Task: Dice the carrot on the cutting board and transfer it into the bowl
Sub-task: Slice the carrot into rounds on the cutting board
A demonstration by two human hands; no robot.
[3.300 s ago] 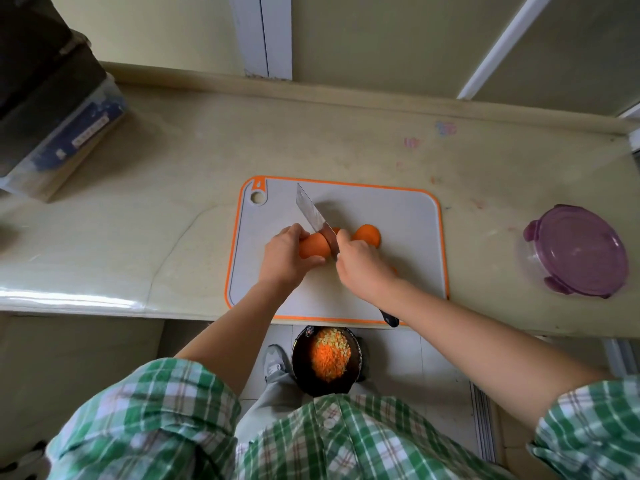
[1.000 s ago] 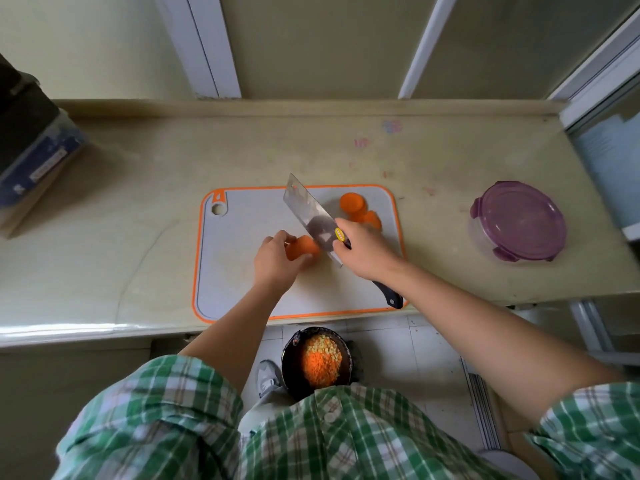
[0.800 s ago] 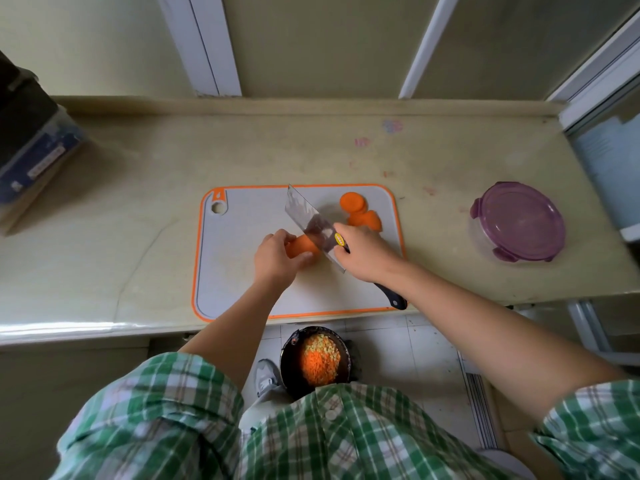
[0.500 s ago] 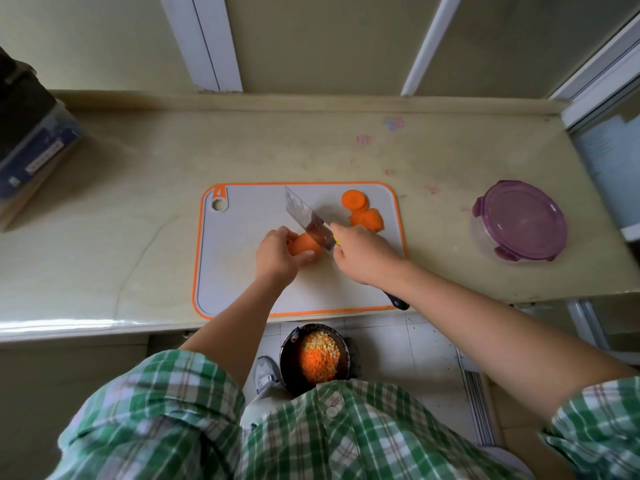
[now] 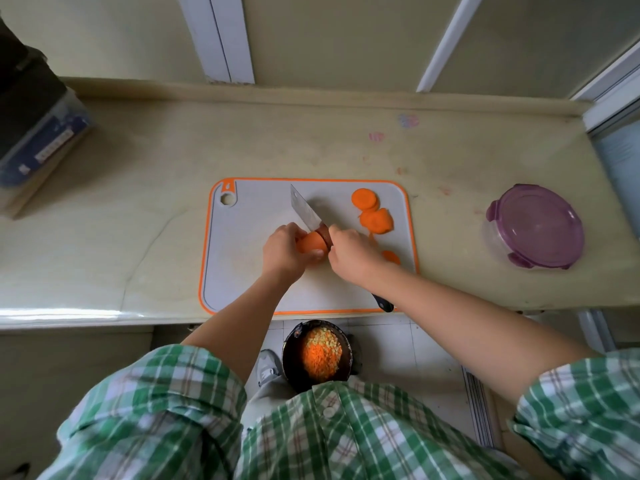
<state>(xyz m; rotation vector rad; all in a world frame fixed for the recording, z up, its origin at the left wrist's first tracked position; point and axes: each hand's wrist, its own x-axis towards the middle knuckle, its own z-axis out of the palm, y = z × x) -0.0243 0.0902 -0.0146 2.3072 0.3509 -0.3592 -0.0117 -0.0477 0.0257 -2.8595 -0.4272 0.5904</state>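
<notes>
Fingers (image 5: 288, 235) of the left hand (image 5: 282, 254) curl over the carrot (image 5: 311, 242), pinning it near the middle of the orange-rimmed cutting board (image 5: 249, 244). The right hand (image 5: 353, 259) wraps round the handle of a knife (image 5: 306, 211) whose blade meets the carrot's right end. The board lies on a pale, stained counter (image 5: 138, 202) against a cream wall, with a purple-lidded container (image 5: 535, 225) to the right and a dark bowl (image 5: 289, 355) of diced bits on the tiled floor below; the carrot lies on its side, long axis roughly left to right, cut end toward the blade, with slices (image 5: 365, 199) at the board's far right.
</notes>
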